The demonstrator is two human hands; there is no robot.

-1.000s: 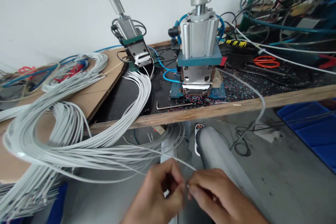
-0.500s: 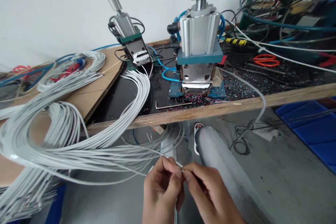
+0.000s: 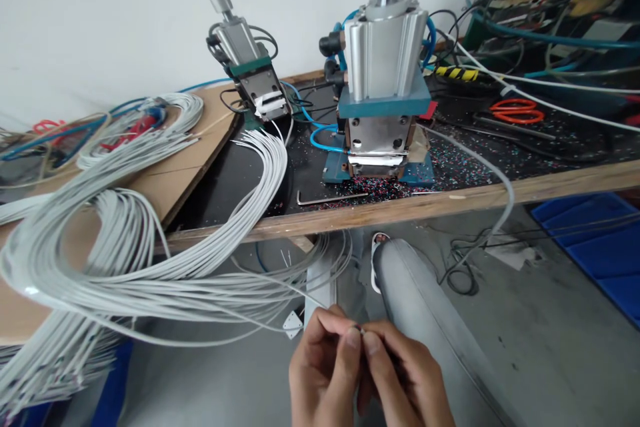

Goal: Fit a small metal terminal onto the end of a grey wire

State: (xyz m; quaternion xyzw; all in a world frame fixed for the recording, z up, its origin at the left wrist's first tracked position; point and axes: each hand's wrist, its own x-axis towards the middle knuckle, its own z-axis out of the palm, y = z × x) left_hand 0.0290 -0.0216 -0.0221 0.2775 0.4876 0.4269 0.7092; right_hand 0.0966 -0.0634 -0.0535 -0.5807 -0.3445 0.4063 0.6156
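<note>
My left hand (image 3: 323, 367) and my right hand (image 3: 400, 373) meet at the bottom middle, fingertips pinched together on the end of a thin grey wire (image 3: 295, 288) that runs left into the big grey wire bundle (image 3: 125, 267). That bundle loops over the bench edge at the left. Beyond my hands, on the black bench top (image 3: 500, 160), stands a pneumatic press (image 3: 383, 87) with a knurled metal cylinder on top. A second, smaller press (image 3: 250, 73) stands tilted behind it to the left.
A hex key (image 3: 325, 197) lies near the wooden bench edge (image 3: 450, 203). Orange scissors (image 3: 517, 110) and tangled cables sit at the right rear. Cardboard (image 3: 190, 160) lies under the wires on the left. My grey-trousered leg (image 3: 425, 307) extends below the bench; blue crates (image 3: 600, 247) stand at the right.
Both hands have closed in and shifted slightly right and up, fingertips now pressed tight together on the wire end. The view has tilted a little.
</note>
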